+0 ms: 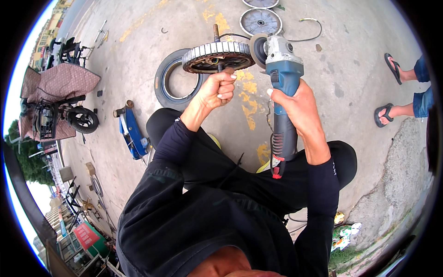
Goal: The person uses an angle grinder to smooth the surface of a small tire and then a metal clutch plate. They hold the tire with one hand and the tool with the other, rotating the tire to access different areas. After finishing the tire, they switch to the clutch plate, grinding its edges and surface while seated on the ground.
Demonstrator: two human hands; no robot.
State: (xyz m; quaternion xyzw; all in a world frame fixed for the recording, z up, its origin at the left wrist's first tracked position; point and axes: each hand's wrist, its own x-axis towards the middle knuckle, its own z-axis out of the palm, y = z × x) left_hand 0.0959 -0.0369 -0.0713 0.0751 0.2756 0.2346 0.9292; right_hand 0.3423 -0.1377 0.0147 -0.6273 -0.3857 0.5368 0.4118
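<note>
Blue grinder [282,92] in right hand [300,108] | disc touching rotor [218,56] edge | left hand [219,90] grips shaft

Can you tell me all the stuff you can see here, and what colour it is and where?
Angle grinder: one, blue and grey, upper middle, gripped in the right hand, its disc beside the motor core.
Motor core: one, round, dark with a silver toothed rim, top middle, held up by the left hand.
Tyre: one, black, flat on the concrete behind the motor core.
Round metal covers: two, silver-grey, top middle on the ground.
Floor jack: one, blue, left of the person's knee.
Covered scooter: one, black under a brownish quilted cover, far left.
Another person's feet: two, in dark flip-flops with blue jeans, right edge.
Litter: a few scraps, white and yellow, lower right.
Left hand: one, dark sleeve.
Right hand: one, dark sleeve.
</note>
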